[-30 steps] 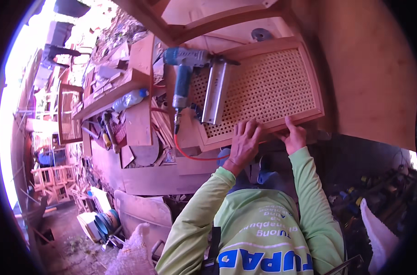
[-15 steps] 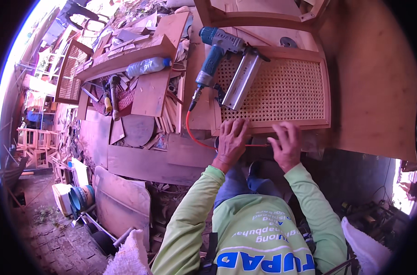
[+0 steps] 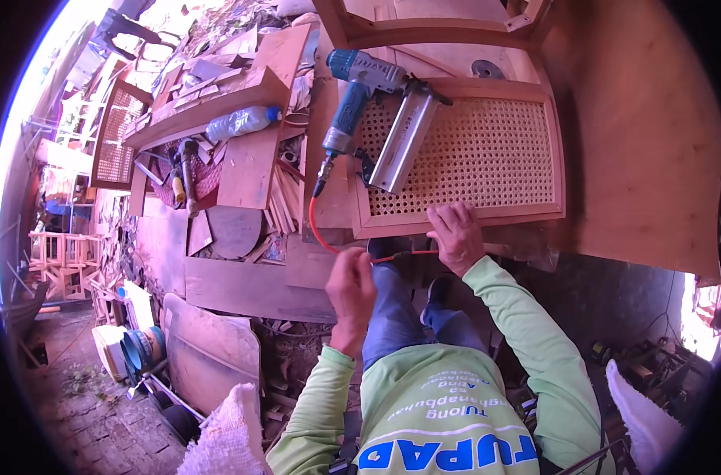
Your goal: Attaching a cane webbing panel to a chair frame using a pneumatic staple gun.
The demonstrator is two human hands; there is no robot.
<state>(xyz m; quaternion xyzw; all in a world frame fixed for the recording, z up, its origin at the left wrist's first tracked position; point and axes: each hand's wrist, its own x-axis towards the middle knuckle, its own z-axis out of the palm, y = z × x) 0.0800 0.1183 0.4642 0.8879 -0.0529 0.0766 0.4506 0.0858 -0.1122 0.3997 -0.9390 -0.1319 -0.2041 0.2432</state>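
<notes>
A wooden-framed panel of woven cane (image 3: 487,150) lies on the work surface before me. My right hand (image 3: 458,239) is at its front rail, fingers curled over the edge; the underside of this grip is hidden. A teal and silver pneumatic nail gun (image 3: 368,95) rests across the panel's left part, its long magazine slanting over the cane. From its handle a red air hose (image 3: 314,226) curves down past the front edge. Close to that hose, off the panel, is my left hand (image 3: 351,297), fingers loosely bent with nothing visible in them.
A wooden frame (image 3: 431,33) stands beyond the panel, beside a dark round disc (image 3: 487,70). Left lie a plastic bottle (image 3: 243,123), a hammer (image 3: 189,178) and wood offcuts (image 3: 279,202). A large brown sheet (image 3: 637,158) stands at the right.
My left hand has come off the panel's front edge and moved left and toward me. The right hand has shifted left onto the front rail. The view has shifted slightly.
</notes>
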